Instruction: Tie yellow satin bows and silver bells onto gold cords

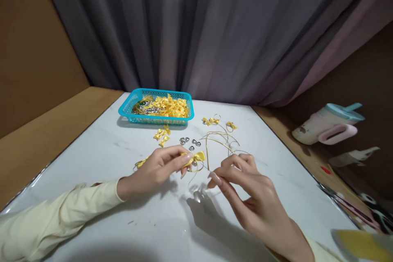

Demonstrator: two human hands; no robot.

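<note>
My left hand (161, 166) pinches a yellow satin ribbon bow (199, 156) between thumb and fingers. A small silvery charm (194, 163) and a loop of thin gold cord (201, 167) hang at the bow. On the right, my right hand (250, 192) is closed in a pinch on the end of that cord, a short way from the bow. Just beyond my hands lie several silver heart-like charms (192, 147), loose yellow bows (159, 134) and loose lengths of gold cord (215, 133). My fingertips partly cover the bow and the cord's end.
At the back of the white tabletop (101, 139) stands a blue basket (153, 120) of bows, cords and charms. Bows with cord loops (210, 121) lie right of it. A tumbler (327, 125), a small white bottle (353, 156) and scissors (330, 193) are along the right side.
</note>
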